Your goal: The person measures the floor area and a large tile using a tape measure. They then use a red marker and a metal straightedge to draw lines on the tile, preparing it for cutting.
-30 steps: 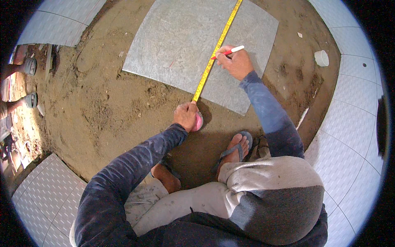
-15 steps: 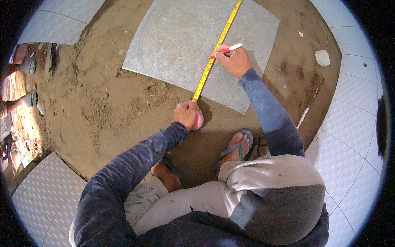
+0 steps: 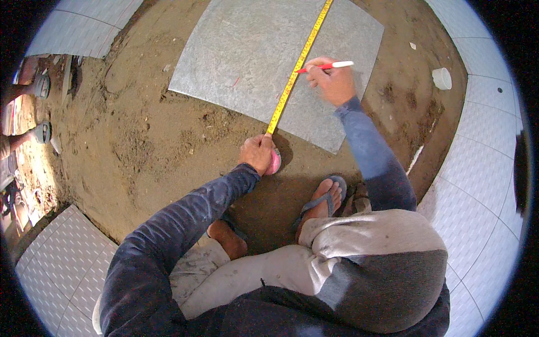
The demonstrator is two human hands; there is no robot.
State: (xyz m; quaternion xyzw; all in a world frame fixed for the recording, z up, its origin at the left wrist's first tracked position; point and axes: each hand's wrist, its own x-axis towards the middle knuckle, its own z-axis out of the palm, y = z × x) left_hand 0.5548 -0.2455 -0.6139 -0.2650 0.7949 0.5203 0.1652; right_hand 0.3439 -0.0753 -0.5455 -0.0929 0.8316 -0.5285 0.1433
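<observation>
A large grey tile (image 3: 236,56) lies on the sandy ground ahead of me. Across it runs the yellow blade of a tape measure (image 3: 287,90), reaching out of view at the top. My left hand (image 3: 257,154) is closed around the pink tape case just off the tile's near edge, thumb at the start of the blade. Between the fingers of my right hand (image 3: 333,82) is a red marker pen (image 3: 327,67) with a white end. Its tip points left at the blade's right edge; whether it touches, I cannot tell. A short red mark (image 3: 236,82) shows on the tile's left part.
Pale patterned paving tiles (image 3: 483,163) border the sand on the right, with more at the upper left and lower left. A white cup (image 3: 442,78) lies on the sand at right. Another person's sandalled feet (image 3: 42,132) are at the far left. My own sandalled foot (image 3: 325,199) stands below the tile.
My right hand has drawn back to the right with the marker, which now lies more level. The left hand and tape hold nearly the same place.
</observation>
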